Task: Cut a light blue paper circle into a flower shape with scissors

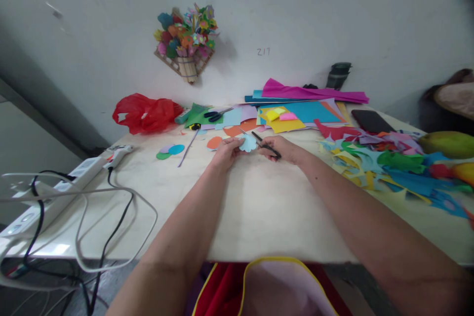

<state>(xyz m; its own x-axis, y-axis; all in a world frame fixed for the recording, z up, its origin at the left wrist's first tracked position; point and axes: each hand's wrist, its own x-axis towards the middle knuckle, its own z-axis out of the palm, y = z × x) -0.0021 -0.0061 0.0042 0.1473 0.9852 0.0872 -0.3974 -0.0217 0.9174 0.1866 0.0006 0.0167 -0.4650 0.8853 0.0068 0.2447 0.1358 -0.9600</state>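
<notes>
My left hand (227, 150) is closed on a small light blue scalloped paper shape (248, 143), pinching its left edge just above the table. To its right, my right hand (279, 149) grips black-handled scissors (261, 142) whose blades point left and up, meeting the paper shape's upper right edge. Both forearms stretch out over the pale tabletop (259, 202).
Cut paper circles (170, 150) lie left of my hands, and a second pair of scissors (215, 116) rests farther back. Coloured paper sheets (296, 108), scraps (388, 163), a phone (372, 121), a red bag (146, 113), a power strip with cables (74, 177) and fruit (450, 144) ring the table.
</notes>
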